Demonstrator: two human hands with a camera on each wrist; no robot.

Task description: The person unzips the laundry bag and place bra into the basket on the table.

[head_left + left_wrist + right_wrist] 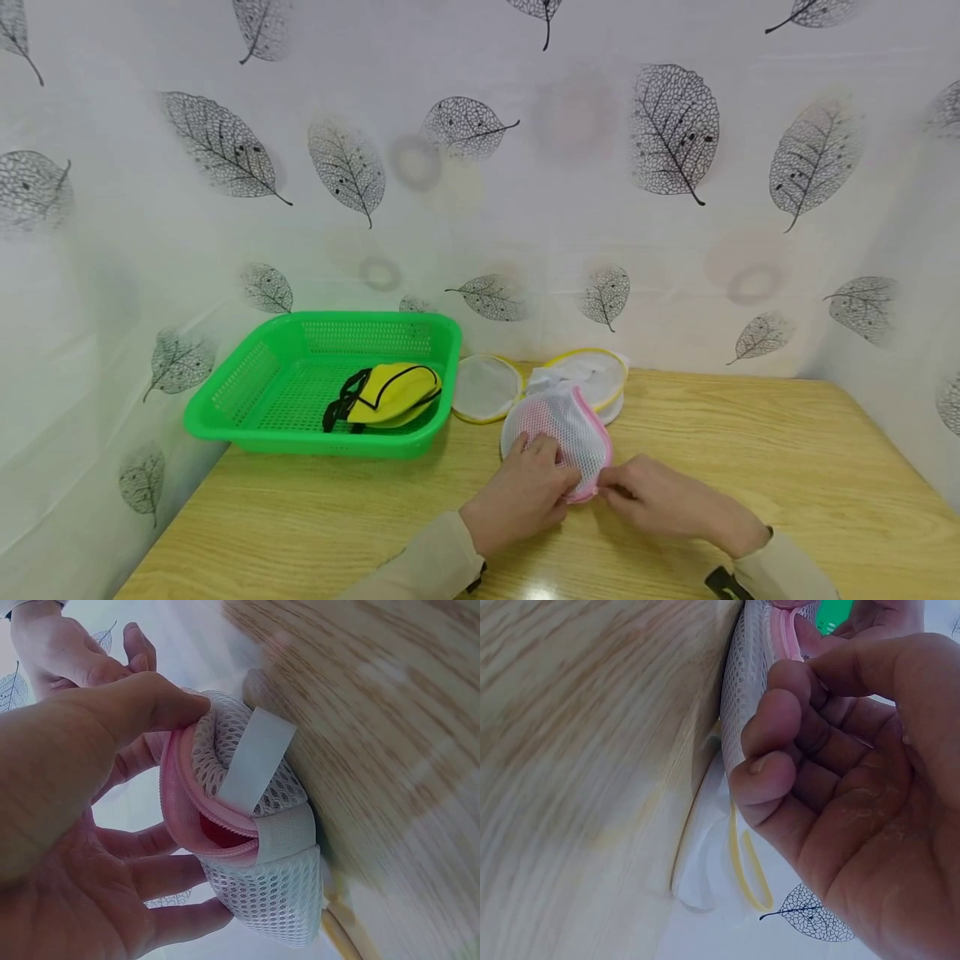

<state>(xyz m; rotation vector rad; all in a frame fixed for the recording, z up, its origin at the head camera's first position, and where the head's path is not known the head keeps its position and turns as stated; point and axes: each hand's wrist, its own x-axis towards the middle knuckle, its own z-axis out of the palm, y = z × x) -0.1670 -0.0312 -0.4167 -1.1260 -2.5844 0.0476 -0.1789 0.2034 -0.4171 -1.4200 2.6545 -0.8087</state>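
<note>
A small white mesh laundry bag with a pink zipper lies near the middle of the table. My left hand holds it from the near-left side; in the left wrist view its thumb presses the mesh and the other fingers lie behind. A white fabric tag sticks out by the zipper end, and a gap in the pink zipper shows something red inside. At the bag's near-right corner my right hand pinches the pink edge between thumb and forefinger, its other fingers curled. Whether it grips a zipper pull is hidden.
To the left stands a green plastic basket with a folded yellow item with black trim and black straps in it. Behind the bag lie yellow-rimmed white mesh pieces. A leaf-patterned white curtain borders the wooden table.
</note>
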